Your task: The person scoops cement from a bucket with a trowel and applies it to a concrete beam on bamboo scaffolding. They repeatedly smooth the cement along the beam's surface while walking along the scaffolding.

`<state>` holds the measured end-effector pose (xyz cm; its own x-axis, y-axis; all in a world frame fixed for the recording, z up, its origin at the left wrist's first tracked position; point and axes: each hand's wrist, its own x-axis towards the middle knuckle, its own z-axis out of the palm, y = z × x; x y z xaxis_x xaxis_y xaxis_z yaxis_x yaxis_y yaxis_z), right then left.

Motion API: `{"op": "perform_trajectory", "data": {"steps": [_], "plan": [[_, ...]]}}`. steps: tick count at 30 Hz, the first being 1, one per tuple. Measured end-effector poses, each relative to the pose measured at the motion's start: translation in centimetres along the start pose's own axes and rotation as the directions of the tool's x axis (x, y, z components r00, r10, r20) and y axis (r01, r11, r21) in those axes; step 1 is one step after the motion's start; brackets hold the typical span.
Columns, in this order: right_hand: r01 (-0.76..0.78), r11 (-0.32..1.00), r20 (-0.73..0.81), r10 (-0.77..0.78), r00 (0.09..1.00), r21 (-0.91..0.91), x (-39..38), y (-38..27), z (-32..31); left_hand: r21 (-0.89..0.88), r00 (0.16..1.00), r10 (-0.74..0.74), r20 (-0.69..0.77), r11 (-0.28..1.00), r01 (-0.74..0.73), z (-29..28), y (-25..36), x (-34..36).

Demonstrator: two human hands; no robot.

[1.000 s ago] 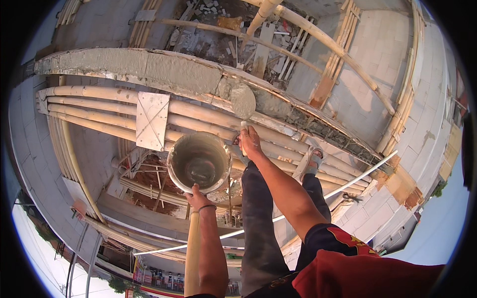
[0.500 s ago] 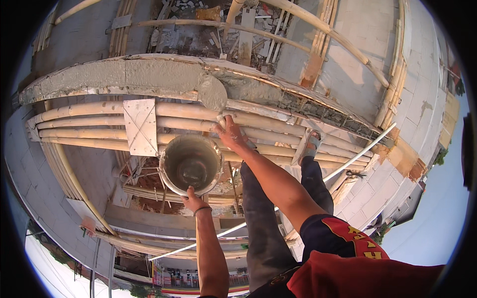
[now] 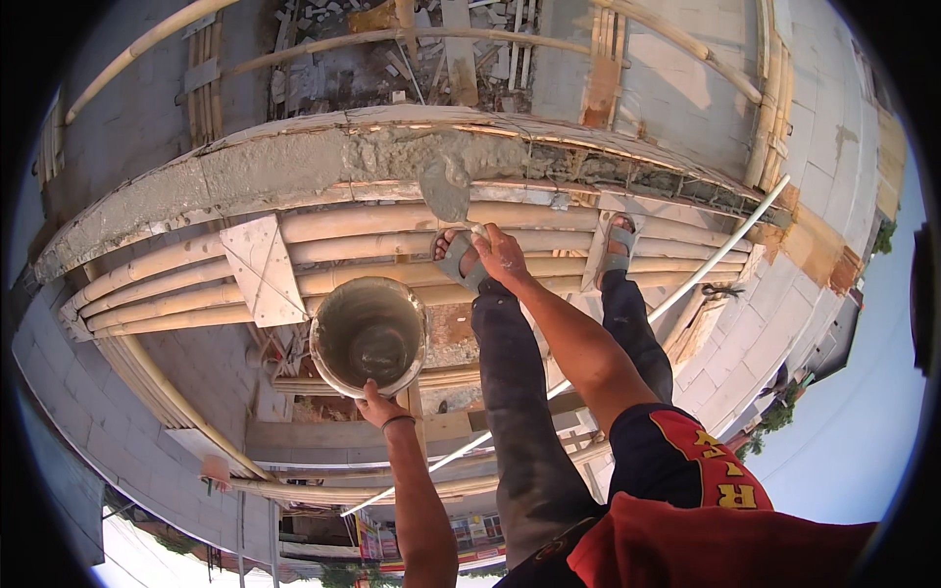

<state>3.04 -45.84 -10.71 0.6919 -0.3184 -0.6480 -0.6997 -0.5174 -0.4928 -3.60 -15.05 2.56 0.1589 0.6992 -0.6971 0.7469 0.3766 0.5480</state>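
My left hand grips the near rim of a mortar bucket, tilted so its inside faces me; a little wet grey mortar lies at the bottom. In my right hand is the handle of a trowel. Its mortar-coated blade is at the near edge of a long concrete beam. Left of the blade the beam's top carries a fairly smooth layer of wet mortar. Just right of it the mortar is rough and lumpy, and further right thin bars or wires show along the trough.
Bamboo poles run below the beam, and my sandalled feet stand on them. A pale board lies across the poles at left. A white pipe slants past my legs. Rubble lies far below, beyond the beam.
My right hand and the trowel have moved right along the beam. The bucket has shifted slightly left and down in view, still in my left hand. My left foot has come into sight.
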Motion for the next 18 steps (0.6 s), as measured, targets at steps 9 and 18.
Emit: {"op": "perform_trajectory", "data": {"steps": [9, 18], "plan": [[-0.365, 0.851, 0.088, 0.359, 0.929, 0.378, -2.0, 12.1, -5.8, 0.088, 0.998, -0.035, 0.045, 0.996, 0.031, 0.1, -0.1, 0.4], [-0.277, 0.550, 0.301, 0.048, 0.952, 0.788, 1.4, -9.4, 2.9, 0.062, 0.997, 0.000, 0.077, 0.998, -0.005, 1.2, 0.4, -0.4]]}}
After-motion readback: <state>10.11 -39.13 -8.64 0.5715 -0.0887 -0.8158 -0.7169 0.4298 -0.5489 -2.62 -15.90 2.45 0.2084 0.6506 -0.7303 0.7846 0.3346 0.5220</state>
